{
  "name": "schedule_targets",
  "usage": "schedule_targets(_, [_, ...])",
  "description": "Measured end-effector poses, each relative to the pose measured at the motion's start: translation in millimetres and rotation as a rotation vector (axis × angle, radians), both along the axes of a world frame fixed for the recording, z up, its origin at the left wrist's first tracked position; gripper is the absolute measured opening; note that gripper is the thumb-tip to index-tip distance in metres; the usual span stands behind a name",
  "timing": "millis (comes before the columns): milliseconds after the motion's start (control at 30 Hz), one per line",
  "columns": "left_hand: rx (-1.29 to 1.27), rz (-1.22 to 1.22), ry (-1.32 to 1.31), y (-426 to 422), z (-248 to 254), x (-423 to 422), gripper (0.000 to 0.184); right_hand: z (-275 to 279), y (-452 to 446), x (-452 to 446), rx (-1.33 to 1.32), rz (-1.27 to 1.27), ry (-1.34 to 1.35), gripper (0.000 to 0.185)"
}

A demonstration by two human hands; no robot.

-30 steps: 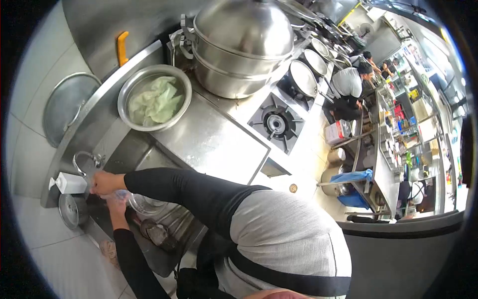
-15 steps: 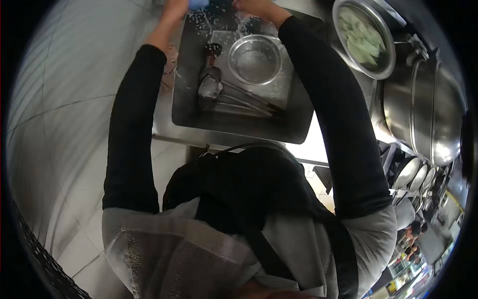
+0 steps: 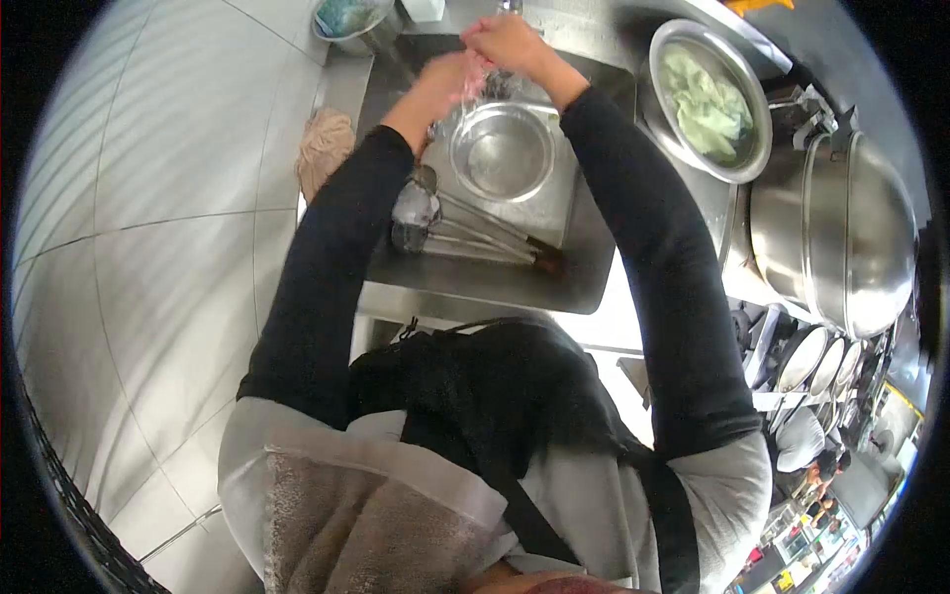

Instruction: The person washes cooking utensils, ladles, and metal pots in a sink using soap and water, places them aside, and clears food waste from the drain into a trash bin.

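Over the far end of the steel sink, my left hand [image 3: 441, 87] and my right hand [image 3: 510, 47] meet beneath the tap [image 3: 510, 7]. The left one is smeared by motion, with water running off its fingers. Curled fingers of the right one are close to the left fingertips; whether anything lies between them I cannot make out. Below them, a round metal bowl [image 3: 502, 153] rests in the sink [image 3: 485, 293]. Several long-handled ladles [image 3: 414, 210] lie beside it, their handles pointing to the lower right.
A steel basin [image 3: 762, 148] with pale green leaves [image 3: 708, 104] stands right of the sink. Beyond it is a large steel pot [image 3: 831, 238]. A crumpled beige cloth [image 3: 325, 150] lies on the left edge. A metal container [image 3: 358, 28] with blue-green contents stands at the far left.
My left hand has moved right and nearer, away from something blue, to join my right hand. The spray of drops at the far end has gone. The view has shifted, showing more beyond the sink.
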State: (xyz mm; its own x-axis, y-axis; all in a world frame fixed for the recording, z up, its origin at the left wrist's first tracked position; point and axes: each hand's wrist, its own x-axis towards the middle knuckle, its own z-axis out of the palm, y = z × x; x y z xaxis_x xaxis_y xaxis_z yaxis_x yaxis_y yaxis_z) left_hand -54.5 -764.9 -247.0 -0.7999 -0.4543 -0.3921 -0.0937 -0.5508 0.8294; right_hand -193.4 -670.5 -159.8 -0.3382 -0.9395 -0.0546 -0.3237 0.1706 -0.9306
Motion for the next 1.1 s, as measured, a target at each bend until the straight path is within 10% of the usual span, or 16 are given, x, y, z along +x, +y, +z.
schedule_targets(67, [0.098,-0.107,0.095,9.8,-27.6,-6.1,0.028,5.5,11.2,8.5,-0.183,-0.026,-0.325,0.024])
schedule_targets(167, [0.062,-0.096,0.128,6.2,-87.6,-60.8,0.034,24.5,43.3,12.6,-0.191,-0.098,-0.021,0.027])
schedule_targets(300, [-0.716,-0.192,-0.207,35.6,24.0,-49.7,0.035,0.8,72.1,1.6,-0.054,-0.583,-0.435,0.034])
schedule_targets(467, [-1.137,-0.054,-0.316,34.3,47.7,19.5,0.030,-22.7,62.6,8.7,0.255,-0.032,-0.423,0.030])
schedule_targets(533, [-1.051,0.028,-0.195,33.3,6.6,44.6,0.028,-16.7,39.3,0.6,0.123,0.156,-0.040,0.031])
schedule_targets(700, [-1.069,-0.746,-0.315,79.9,-59.9,85.4,0.035,-34.2,-15.9,2.7,0.028,0.221,0.008,0.026])
schedule_targets(867, [-2.055,-0.776,-0.197,104.0,-137.5,122.4,0.019,-5.9,-4.4,4.1,0.174,0.383,0.317,0.028])
schedule_targets(1100, [-1.625,-0.737,-0.063,68.7,-74.1,31.4,0.024,-6.0,14.6,2.7,0.255,0.029,-0.498,0.027])
